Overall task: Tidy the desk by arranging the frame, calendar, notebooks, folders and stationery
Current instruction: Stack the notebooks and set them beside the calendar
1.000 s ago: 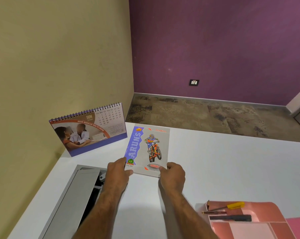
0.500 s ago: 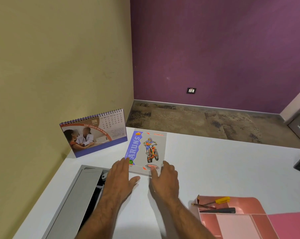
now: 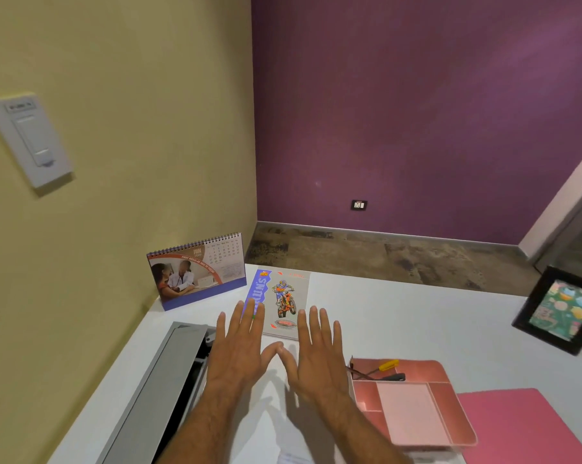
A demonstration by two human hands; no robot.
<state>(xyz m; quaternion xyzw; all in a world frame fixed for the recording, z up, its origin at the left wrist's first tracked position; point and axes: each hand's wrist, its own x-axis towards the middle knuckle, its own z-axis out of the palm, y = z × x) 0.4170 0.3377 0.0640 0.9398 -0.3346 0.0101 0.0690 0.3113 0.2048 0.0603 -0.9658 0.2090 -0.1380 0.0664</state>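
A: What are the hands doing?
B: The left hand (image 3: 237,349) and the right hand (image 3: 318,351) are flat with fingers spread, holding nothing. The thumbs almost meet.
A: Where is the notebook (image 3: 281,301)?
B: It lies flat on the white desk (image 3: 417,316), just past the fingertips. The left fingers cover its near corner.
A: What else is there?
B: A calendar (image 3: 197,269) stands to its left by the wall. A pink tray (image 3: 410,393) sits to the right, and a black picture frame (image 3: 559,311) stands far right.

calendar (image 3: 196,269) left of notebook (image 3: 284,301) | tray (image 3: 413,403) near-right | frame (image 3: 559,309) far right
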